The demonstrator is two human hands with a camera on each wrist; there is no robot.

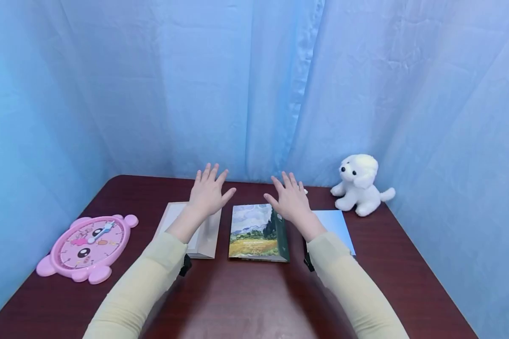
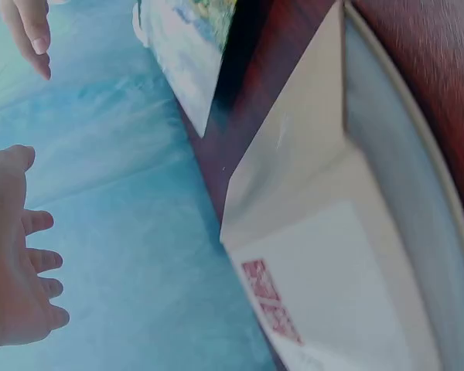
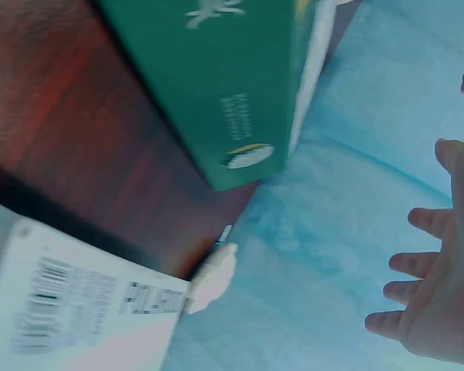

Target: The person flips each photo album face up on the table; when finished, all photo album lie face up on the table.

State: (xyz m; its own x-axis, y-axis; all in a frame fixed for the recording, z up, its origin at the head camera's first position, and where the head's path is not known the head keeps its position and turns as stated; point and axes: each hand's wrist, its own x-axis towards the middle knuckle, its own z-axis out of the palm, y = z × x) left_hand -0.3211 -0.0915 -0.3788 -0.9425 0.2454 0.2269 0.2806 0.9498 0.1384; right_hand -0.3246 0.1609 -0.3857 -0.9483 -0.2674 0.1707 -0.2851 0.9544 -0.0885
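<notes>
Both hands hover over the table with fingers spread, and neither holds anything. My left hand (image 1: 207, 194) is above the far part of a thick beige-and-white book (image 1: 209, 238); in the left wrist view a red stamp-like print shows on its white panel (image 2: 332, 286). The right hand (image 1: 291, 201) is above and beside the upper right of a thick book with a painted landscape cover (image 1: 252, 233), whose green spine (image 3: 216, 85) shows in the right wrist view. Partly under the right forearm lies a light blue-and-white flat item (image 1: 337, 226), with a barcode on its side (image 3: 77, 309).
A pink animal-shaped toy clock (image 1: 91, 247) lies at the left of the dark red table (image 1: 246, 296). A white plush dog (image 1: 358, 186) sits at the far right. Behind the right hand is a small white object (image 3: 214, 278), its kind unclear. Blue curtains (image 1: 203, 94) surround the table.
</notes>
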